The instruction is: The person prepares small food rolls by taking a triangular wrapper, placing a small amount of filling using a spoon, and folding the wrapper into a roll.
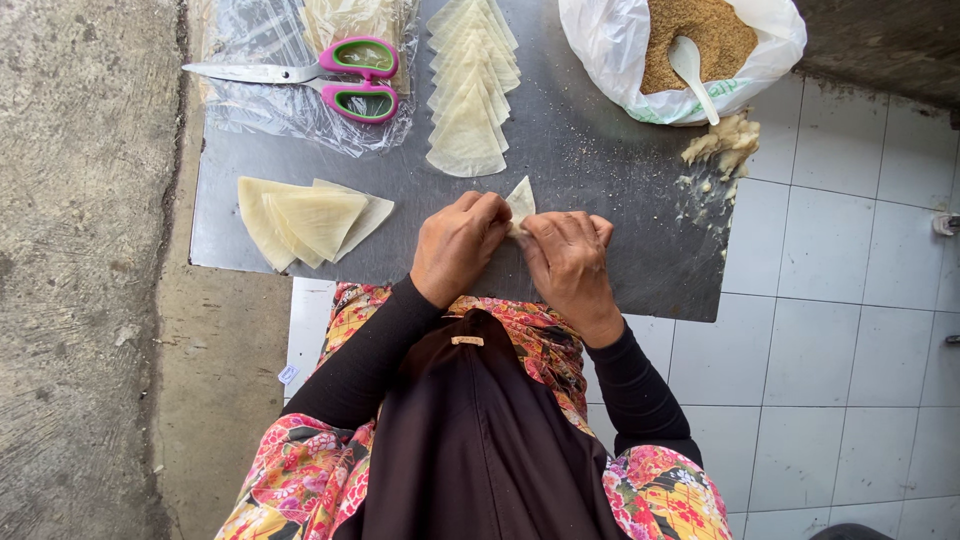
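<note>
Step in hand, by the look of it: folding. Left hand (458,245) and right hand (568,262) meet mid-board, fingers pinched narrow on one pale triangular wrapper (521,201), its tip poking up between them. Next move likely calls for a firm, even pinch along the edge.

Surface: dark metal board (600,150) on a white tiled floor (850,300), concrete to the left. Also present: row of wrappers (468,90), loose wrapper pile (310,220), scissors (320,75) on plastic wrap, bag of brown crumbs (700,40) with spoon (692,72).
</note>
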